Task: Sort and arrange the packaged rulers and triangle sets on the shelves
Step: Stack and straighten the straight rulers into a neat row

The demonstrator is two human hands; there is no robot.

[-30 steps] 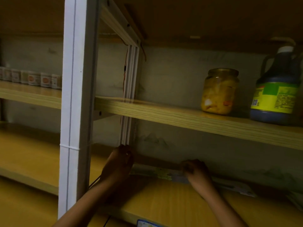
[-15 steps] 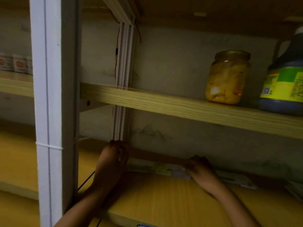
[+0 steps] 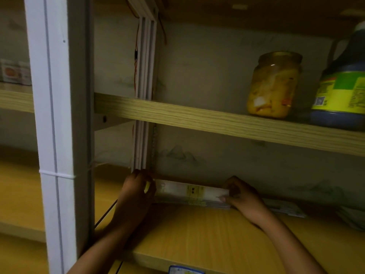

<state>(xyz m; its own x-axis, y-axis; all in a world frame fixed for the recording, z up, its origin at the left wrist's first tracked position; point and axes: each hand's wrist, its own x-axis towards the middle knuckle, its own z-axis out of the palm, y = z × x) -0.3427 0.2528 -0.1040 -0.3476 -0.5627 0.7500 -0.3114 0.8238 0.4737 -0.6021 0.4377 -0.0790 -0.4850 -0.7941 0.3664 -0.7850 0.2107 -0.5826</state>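
Long packaged ruler set (image 3: 190,191) stands on edge along the lower shelf (image 3: 207,230) back.

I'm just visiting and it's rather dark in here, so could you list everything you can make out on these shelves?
Ruler packs: a stack, count unclear, white and yellow, lower shelf against the back wall, held at both ends.
More packs: count unclear, pale, flat on the lower shelf, right of the stack.
Jar: one, glass, yellow contents, upper shelf.
Bottle: one, dark, yellow-green label, right of the jar.
Small boxes: a few, white and orange, far left shelf.
Post: one, white, front left.
Left hand: grips the stack's left end.
Right hand: pinches its right end.
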